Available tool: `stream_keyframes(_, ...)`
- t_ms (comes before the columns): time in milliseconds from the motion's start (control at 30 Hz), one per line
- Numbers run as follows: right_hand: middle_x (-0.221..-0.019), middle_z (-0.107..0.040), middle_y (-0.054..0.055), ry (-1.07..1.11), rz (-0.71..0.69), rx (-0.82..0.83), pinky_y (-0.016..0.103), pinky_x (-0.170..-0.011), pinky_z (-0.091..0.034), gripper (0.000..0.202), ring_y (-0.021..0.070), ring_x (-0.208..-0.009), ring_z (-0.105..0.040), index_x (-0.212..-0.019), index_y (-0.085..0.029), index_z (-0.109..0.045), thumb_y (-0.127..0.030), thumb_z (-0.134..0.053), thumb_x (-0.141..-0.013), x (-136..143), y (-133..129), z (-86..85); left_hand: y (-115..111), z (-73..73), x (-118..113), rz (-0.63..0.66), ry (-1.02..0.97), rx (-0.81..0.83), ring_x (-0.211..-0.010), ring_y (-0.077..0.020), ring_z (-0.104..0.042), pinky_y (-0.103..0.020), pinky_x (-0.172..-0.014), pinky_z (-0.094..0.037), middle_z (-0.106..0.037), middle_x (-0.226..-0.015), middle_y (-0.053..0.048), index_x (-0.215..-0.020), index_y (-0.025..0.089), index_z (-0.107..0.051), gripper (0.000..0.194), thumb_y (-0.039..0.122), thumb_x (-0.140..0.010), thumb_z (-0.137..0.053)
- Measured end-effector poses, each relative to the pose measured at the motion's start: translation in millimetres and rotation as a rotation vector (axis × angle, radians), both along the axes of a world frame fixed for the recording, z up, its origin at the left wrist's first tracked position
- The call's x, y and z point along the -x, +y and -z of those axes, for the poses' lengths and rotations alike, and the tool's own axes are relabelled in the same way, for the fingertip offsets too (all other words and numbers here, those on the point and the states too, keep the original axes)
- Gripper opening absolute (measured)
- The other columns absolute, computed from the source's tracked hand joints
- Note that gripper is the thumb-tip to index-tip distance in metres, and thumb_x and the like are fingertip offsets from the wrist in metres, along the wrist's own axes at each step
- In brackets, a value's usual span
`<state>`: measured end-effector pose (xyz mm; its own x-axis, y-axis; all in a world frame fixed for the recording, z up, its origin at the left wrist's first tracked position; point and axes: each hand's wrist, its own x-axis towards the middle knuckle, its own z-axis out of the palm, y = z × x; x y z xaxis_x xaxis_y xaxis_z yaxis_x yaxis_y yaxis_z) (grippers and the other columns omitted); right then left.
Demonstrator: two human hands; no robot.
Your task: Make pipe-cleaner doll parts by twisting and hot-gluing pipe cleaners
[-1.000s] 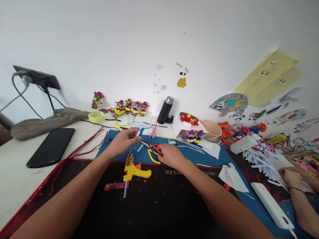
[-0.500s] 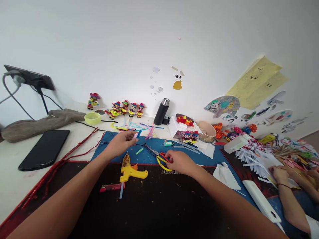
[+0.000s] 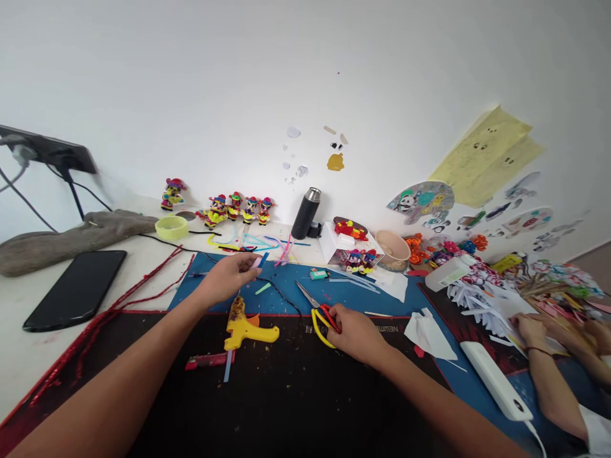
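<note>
My left hand [image 3: 237, 272] pinches a small blue and pale piece [image 3: 261, 259] over the blue mat [image 3: 286, 292]. Scissors [image 3: 319, 313] with red and yellow handles lie under the fingers of my right hand [image 3: 354, 331], which is closed on the red handle; their blades point up and left. A black pipe cleaner [image 3: 282, 296] curves between the two hands, beside a short green strip [image 3: 262, 289]. Below my left hand is a yellow glue gun [image 3: 248, 331] with its nozzle up, and a red cutter [image 3: 209, 360] lies beside it.
A black phone [image 3: 76, 289] and red pipe cleaners [image 3: 128, 296] lie left. Behind stand small figures [image 3: 218, 212], a black flask [image 3: 306, 215] and a white box [image 3: 329, 245]. Another person's hands [image 3: 532, 334] work at the right, near a white device [image 3: 496, 380].
My right hand has drawn the scissors right and down, away from the black pipe cleaner. My left hand keeps its piece. The view has shifted slightly.
</note>
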<state>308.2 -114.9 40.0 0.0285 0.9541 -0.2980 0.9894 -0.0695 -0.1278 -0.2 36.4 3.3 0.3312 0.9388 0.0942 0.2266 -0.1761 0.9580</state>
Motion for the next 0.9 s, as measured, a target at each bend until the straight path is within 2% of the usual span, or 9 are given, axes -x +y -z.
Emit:
stream_keyframes(200,-0.079,-0.062,-0.001,0.715,0.224,-0.093,0.026,-0.063,-0.041,0.015,0.0155,-0.068,-0.057,-0.100,-0.019,-0.064,-0.025,-0.062,-0.086,-13,-1,21.7,-2,-4.5,-2,0.030,-0.096,0.069,-0.074,-0.0248,-0.071,-0.035,-0.070,-0.056,-0.076,-0.080,-0.003,-0.110,0.017,-0.074,0.049,0.049,-0.074,-0.082)
stream_keyframes(267,-0.073,-0.055,-0.004,0.939,0.287,-0.087,0.024,-0.056,-0.036,0.019,0.0124,-0.060,-0.048,-0.098,-0.019,-0.063,-0.031,-0.068,-0.084,-10,-2,19.4,-4,-9.4,-2,0.056,-0.128,0.106,-0.075,-0.0245,-0.071,-0.035,-0.071,-0.056,-0.077,-0.082,-0.006,-0.098,0.017,-0.075,0.043,0.051,-0.072,-0.083)
stream_keyframes(333,-0.071,-0.050,-0.006,1.157,0.366,-0.066,0.021,-0.047,-0.024,0.030,0.0081,-0.050,-0.034,-0.099,-0.020,-0.063,-0.041,-0.075,-0.081,-4,-3,12.5,-5,-13.9,-2,0.081,-0.175,0.156,-0.078,-0.0245,-0.072,-0.035,-0.073,-0.055,-0.079,-0.087,-0.008,-0.089,0.017,-0.075,0.041,0.052,-0.071,-0.084)
stream_keyframes(400,-0.067,-0.047,-0.008,1.386,0.388,-0.088,0.021,-0.044,-0.015,0.038,0.0053,-0.046,-0.021,-0.100,-0.020,-0.063,-0.048,-0.080,-0.080,5,-5,4.5,-6,-16.5,-1,0.081,-0.233,0.208,-0.080,-0.0241,-0.072,-0.035,-0.074,-0.055,-0.079,-0.091,-0.010,-0.086,0.017,-0.076,0.041,0.053,-0.070,-0.086)
stream_keyframes(433,-0.065,-0.047,-0.007,1.490,0.374,-0.104,0.021,-0.045,-0.014,0.039,0.0046,-0.046,-0.018,-0.098,-0.020,-0.063,-0.050,-0.081,-0.080,10,-5,1.2,-6,-16.9,-1,0.075,-0.259,0.229,-0.080,-0.0239,-0.072,-0.035,-0.074,-0.055,-0.079,-0.093,-0.010,-0.086,0.017,-0.076,0.042,0.053,-0.069,-0.086)
stream_keyframes(500,-0.072,-0.056,-0.002,1.649,0.337,-0.133,0.021,-0.044,-0.016,0.041,0.0056,-0.048,-0.026,-0.097,-0.020,-0.063,-0.050,-0.084,-0.079,20,-4,-2.2,-5,-16.3,-1,0.071,-0.286,0.250,-0.080,-0.0233,-0.071,-0.035,-0.074,-0.055,-0.079,-0.094,-0.011,-0.087,0.017,-0.076,0.042,0.053,-0.068,-0.087)
stream_keyframes(600,-0.070,-0.057,-0.001,1.749,0.270,-0.120,0.021,-0.042,-0.019,0.044,0.0083,-0.051,-0.033,-0.094,-0.020,-0.063,-0.051,-0.087,-0.075,37,3,1.6,-5,-14.2,-2,0.093,-0.276,0.242,-0.078,-0.0223,-0.071,-0.034,-0.073,-0.055,-0.079,-0.094,-0.010,-0.088,0.017,-0.076,0.041,0.052,-0.070,-0.087)
stream_keyframes(733,-0.071,-0.057,-0.002,1.686,0.260,-0.106,0.018,-0.041,-0.022,0.042,0.0075,-0.051,-0.037,-0.096,-0.020,-0.064,-0.048,-0.087,-0.077,58,18,14.7,-8,-14.4,-4,0.108,-0.313,0.286,-0.078,-0.0208,-0.070,-0.033,-0.072,-0.054,-0.079,-0.095,-0.009,-0.089,0.017,-0.076,0.035,0.045,-0.073,-0.087)
stream_keyframes(900,-0.071,-0.057,-0.003,1.706,0.173,0.014,0.017,-0.039,-0.025,0.041,0.0068,-0.050,-0.038,-0.102,-0.019,-0.066,-0.047,-0.086,-0.079,78,32,20.5,-18,-20.0,-11,0.168,-0.448,0.425,-0.089,-0.0247,-0.075,-0.036,-0.084,-0.058,-0.080,-0.096,-0.011,-0.090,0.017,-0.078,0.031,0.040,-0.073,-0.089)
